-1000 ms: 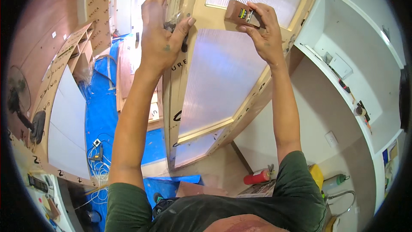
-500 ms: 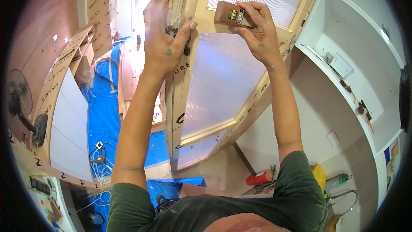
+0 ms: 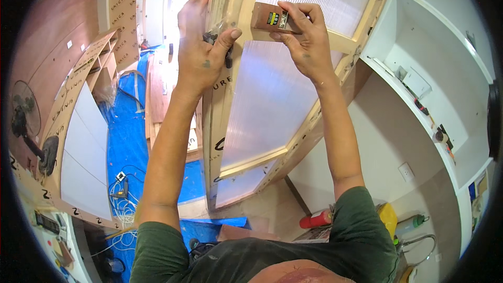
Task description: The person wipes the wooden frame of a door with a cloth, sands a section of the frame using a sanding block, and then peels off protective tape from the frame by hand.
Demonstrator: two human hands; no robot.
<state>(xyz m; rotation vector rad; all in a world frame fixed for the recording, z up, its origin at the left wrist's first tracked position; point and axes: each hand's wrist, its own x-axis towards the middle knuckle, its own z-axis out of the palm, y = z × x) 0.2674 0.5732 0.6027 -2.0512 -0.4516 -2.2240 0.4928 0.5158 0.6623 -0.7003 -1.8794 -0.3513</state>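
Observation:
A wooden-framed door (image 3: 257, 163) with ribbed translucent panels stands in front of me, seen partly edge-on. My left hand (image 3: 201, 55) grips its edge, thumb on the near side and fingers round the far side. Under that hand sits a black door handle (image 3: 228, 58), partly covered by clear plastic. My right hand (image 3: 308, 39) holds a brown sanding block (image 3: 264, 17) with a small printed patch, thumb below and fingers above. The block lies at the door's crossrail between two panels. Its underside is hidden, so I cannot tell whether it touches the wood.
White shelving (image 3: 419, 89) with small tools curves along the right. Low at the right are a red fire extinguisher (image 3: 316, 219) and a green bottle (image 3: 414, 222). Blue sheeting (image 3: 123, 126), stacked boards (image 3: 156, 86), tangled cables (image 3: 123, 212) and a black fan (image 3: 26, 120) are on the left.
My right hand has slid the sanding block a little to the left along the door's crossrail. My left hand keeps its grip on the door's edge.

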